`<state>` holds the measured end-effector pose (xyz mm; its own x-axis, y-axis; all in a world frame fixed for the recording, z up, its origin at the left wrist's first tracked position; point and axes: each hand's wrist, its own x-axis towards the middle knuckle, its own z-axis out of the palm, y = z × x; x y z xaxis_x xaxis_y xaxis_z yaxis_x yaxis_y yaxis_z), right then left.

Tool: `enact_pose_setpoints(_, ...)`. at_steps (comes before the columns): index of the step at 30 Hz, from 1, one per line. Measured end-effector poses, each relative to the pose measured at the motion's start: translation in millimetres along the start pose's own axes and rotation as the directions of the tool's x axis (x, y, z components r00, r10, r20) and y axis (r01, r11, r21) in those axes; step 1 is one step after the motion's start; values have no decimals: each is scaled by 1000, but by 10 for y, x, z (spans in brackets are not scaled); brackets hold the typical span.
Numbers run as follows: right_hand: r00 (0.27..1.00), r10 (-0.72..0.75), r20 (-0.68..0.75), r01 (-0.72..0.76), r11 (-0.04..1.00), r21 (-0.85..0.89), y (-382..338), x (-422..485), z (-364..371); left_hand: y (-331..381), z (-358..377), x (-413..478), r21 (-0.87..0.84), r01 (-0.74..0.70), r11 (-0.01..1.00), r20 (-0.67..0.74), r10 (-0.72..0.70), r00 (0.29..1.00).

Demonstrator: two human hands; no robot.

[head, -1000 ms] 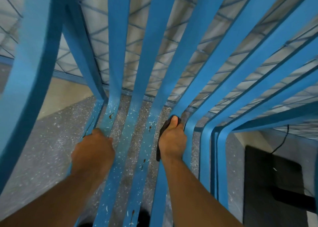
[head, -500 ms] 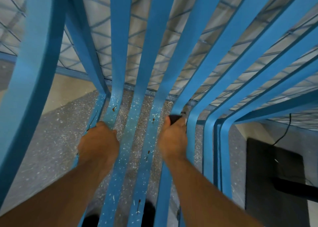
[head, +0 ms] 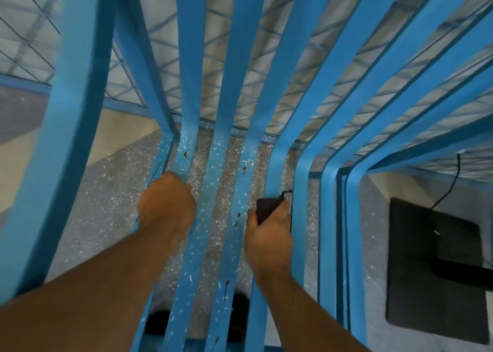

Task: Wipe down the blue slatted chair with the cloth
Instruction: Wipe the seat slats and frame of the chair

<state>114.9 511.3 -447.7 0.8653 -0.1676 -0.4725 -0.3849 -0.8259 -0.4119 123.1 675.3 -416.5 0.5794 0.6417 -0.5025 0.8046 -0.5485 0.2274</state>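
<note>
Head view looks down through the blue slatted chair (head: 234,90); its slats fan up and away, curving at a bend roughly mid-frame, then run down toward the viewer

Left hand (head: 166,205): fist closed around one of the slats near the chair's left side, just below the bend. Knuckles up, fingers wrapped under and out of sight. Forearm enters from the lower left corner

Right hand (head: 269,234): fingers closed on a dark cloth (head: 266,209), bunched small, pressed against the slat toward the chair's middle-right, a little below the bend. Cloth pokes out above the thumb; a thin dark loose end sticks up at its top right corner. How much cloth lies under the palm cannot be told

Slats between and beside the two hands are flecked with pale specks and carry several small brown drip marks (head: 186,153), one just above the left hand, others lower along the middle slats. Slats to the right look cleaner

Beneath the chair: grey speckled floor (head: 106,191). Dark mat (head: 426,271) on the floor beyond the chair's right side, with a thin black cable (head: 453,181) running up from it. Two dark shoe tips (head: 240,306) show between slats at the bottom edge. Blue wire mesh (head: 160,45) behind the upper slats
</note>
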Motion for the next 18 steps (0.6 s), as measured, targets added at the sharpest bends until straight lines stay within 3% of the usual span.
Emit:
enact_pose_setpoints(3,996,65,69,-65,998,0,126,-267,-15,3,-34,-3,3,12,1000,38,-12,999)
enact_pose_setpoints(5,989,100,105,-101,995,0,202,-435,-10,3,-63,-32,-84,18,996,88,-11,996)
enact_pose_setpoints(9,973,154,170,-159,987,19,308,-737,-56,-10,-178,-309,-171,-234,957,3,238,971)
enact_pose_setpoints(12,980,112,166,-108,994,-30,410,-964,-169,-48,-274,-655,-204,-392,897,-81,384,920)
enact_pose_setpoints(18,980,97,175,-75,989,-128,475,-1282,-398,-404,-76,-1185,-341,-444,829,3,473,881)
